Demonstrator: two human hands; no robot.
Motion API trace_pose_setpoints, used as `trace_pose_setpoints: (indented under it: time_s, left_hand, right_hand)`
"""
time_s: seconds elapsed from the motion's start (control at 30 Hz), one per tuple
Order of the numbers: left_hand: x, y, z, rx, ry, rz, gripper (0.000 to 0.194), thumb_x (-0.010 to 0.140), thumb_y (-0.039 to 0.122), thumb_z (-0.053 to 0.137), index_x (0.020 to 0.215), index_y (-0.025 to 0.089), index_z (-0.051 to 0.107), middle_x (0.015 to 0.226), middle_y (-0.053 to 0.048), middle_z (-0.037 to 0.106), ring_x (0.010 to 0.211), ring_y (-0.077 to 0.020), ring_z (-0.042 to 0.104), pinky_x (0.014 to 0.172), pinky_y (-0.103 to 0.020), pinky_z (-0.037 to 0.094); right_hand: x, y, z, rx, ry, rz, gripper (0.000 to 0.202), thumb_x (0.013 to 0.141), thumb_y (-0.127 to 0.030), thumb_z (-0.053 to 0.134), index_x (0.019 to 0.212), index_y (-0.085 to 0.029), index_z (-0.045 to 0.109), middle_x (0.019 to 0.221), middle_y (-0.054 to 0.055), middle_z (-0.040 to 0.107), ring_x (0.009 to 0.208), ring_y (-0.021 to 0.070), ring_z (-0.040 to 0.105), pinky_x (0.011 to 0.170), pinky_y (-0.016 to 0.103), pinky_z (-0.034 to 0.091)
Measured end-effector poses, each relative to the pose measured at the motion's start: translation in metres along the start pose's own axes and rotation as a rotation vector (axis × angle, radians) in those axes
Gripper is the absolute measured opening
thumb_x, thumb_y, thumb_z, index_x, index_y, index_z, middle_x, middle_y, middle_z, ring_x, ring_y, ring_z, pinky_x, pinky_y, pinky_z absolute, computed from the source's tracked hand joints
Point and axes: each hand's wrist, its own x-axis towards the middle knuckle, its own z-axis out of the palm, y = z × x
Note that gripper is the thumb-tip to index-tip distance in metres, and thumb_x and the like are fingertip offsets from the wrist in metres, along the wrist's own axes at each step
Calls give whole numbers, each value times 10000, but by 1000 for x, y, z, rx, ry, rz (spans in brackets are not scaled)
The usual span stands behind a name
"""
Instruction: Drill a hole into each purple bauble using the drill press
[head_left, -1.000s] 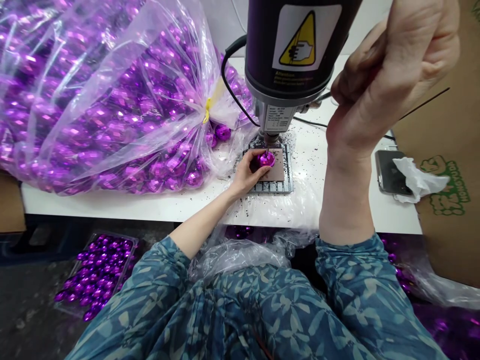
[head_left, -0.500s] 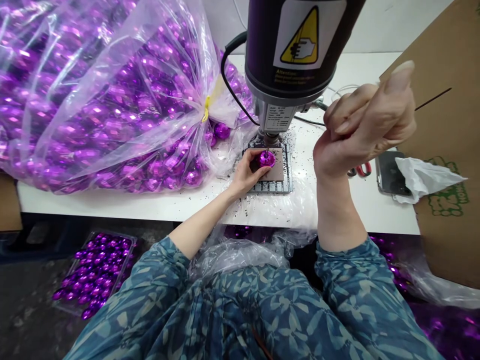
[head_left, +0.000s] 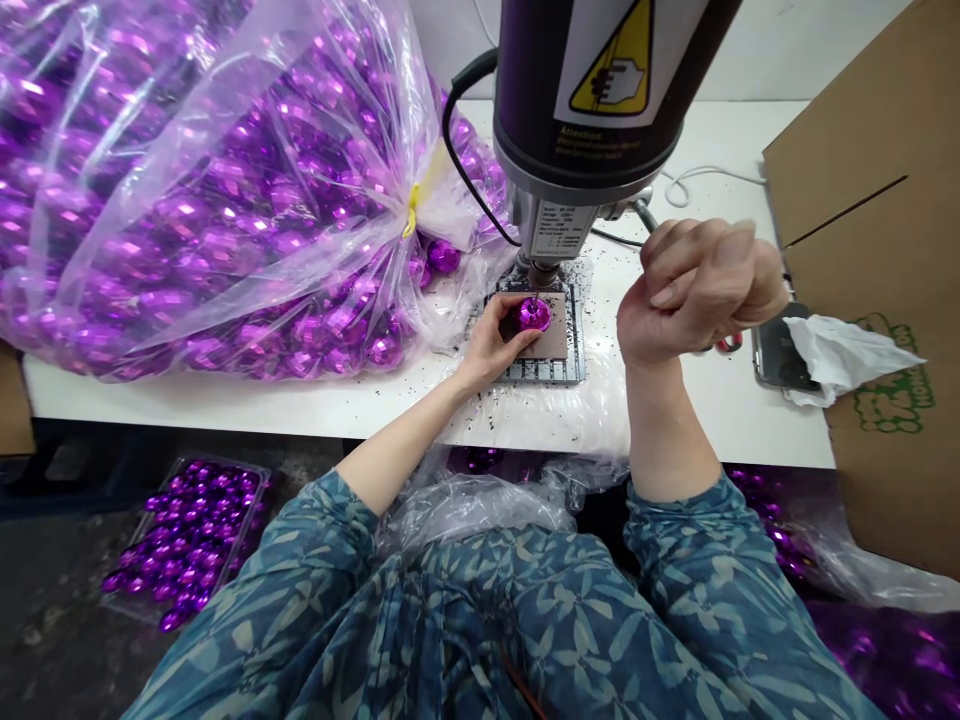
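A shiny purple ball (head_left: 534, 314) rests on a brown square pad (head_left: 553, 347) on the metal base of a drill press (head_left: 589, 110). My left hand (head_left: 495, 342) pinches the ball from the left with thumb and fingers. Directly over the ball is the drill chuck (head_left: 542, 272), its bit reaching down to the ball's top. To the right of the press, my right hand (head_left: 694, 290) is raised with its fingers curled at the metal lever (head_left: 643, 212); its grip is partly hidden.
A big clear bag of purple balls (head_left: 225, 210) covers the table's left side. Farther right are a phone (head_left: 780, 350), white tissue (head_left: 847, 355) and a cardboard box (head_left: 870, 250). A tray of purple balls (head_left: 199, 530) sits low at the left.
My right hand has come down and slightly left, and its thumb no longer points up. My left hand keeps the ball in the same place under the chuck.
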Motion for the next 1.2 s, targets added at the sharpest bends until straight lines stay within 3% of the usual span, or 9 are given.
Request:
trace_pose_setpoints:
  time_s: [0.27, 0.53, 0.6, 0.67, 0.73, 0.8, 0.87, 1.03, 1.2]
  left_hand:
    - [0, 0, 1, 4, 26, -21, 560, 973, 584, 811, 1348, 239, 580, 1364, -137, 749, 1295, -287, 744, 1134, -475, 597]
    - [-8, 31, -12, 144, 121, -91, 481, 883, 482, 913, 1196, 232, 646, 1190, -83, 763, 1082, -241, 744, 955, -410, 615]
    - [-21, 57, -29, 182, -23, -129, 443, 906, 532, 880, 1152, 223, 681, 1120, -75, 770, 971, -220, 732, 863, -381, 604]
    - [-39, 86, -48, 189, -370, -174, 446, 936, 622, 822, 1077, 212, 719, 992, -59, 782, 835, -202, 714, 752, -345, 573]
    - [-57, 109, -64, 233, -692, -200, 527, 932, 724, 773, 974, 199, 746, 862, -58, 777, 754, -213, 699, 672, -330, 531]
    - [-68, 119, -74, 269, -825, -219, 561, 974, 750, 702, 926, 195, 766, 831, -71, 785, 741, -225, 708, 666, -336, 528]
    - [-64, 112, -82, 257, -716, -227, 490, 1073, 650, 606, 968, 204, 780, 880, -74, 804, 755, -214, 719, 703, -344, 558]
    - [14, 33, -97, 468, 34, -111, 137, 1050, 245, 603, 1037, 218, 736, 1086, -115, 767, 992, -279, 717, 946, -468, 604]
    - [85, -45, -100, 628, 194, -241, 287, 813, 74, 740, 1067, 203, 705, 1340, -199, 689, 1390, -445, 566, 1207, -621, 493]
  right_hand:
    - [-2, -10, -2, -16, -71, 21, 767, 1006, -454, 672, 530, -159, 148, 424, -54, 43, 352, 3, 126, 411, 231, 170]
    - [67, -4, 46, -18, -96, 439, 502, 834, -495, 747, 622, -231, 377, 486, -94, 142, 358, 17, 258, 381, 242, 111]
    - [70, 1, 49, 25, -64, 492, 394, 963, -227, 661, 641, -224, 433, 480, -99, 139, 356, 19, 239, 382, 236, 110]
    - [69, 3, 50, 48, -21, 464, 382, 1017, -63, 502, 668, -215, 473, 471, -103, 159, 360, 23, 221, 389, 237, 101]
    - [66, 2, 50, 35, 4, 460, 401, 1034, -55, 443, 675, -234, 444, 465, -100, 205, 370, 31, 224, 399, 247, 92]
    - [65, -1, 50, 7, 5, 474, 427, 1047, -83, 430, 666, -263, 361, 463, -95, 217, 373, 39, 211, 408, 251, 88]
    - [65, -3, 50, -15, -20, 485, 447, 1051, -95, 424, 666, -276, 287, 470, -91, 207, 377, 46, 191, 417, 254, 90]
    - [65, -4, 51, 3, -17, 448, 439, 1049, -91, 408, 665, -278, 308, 463, -95, 220, 368, 44, 211, 432, 265, 92]
    - [66, -7, 53, 20, 16, 404, 447, 1046, -87, 448, 688, -290, 273, 484, -112, 151, 362, 36, 154, 429, 267, 86]
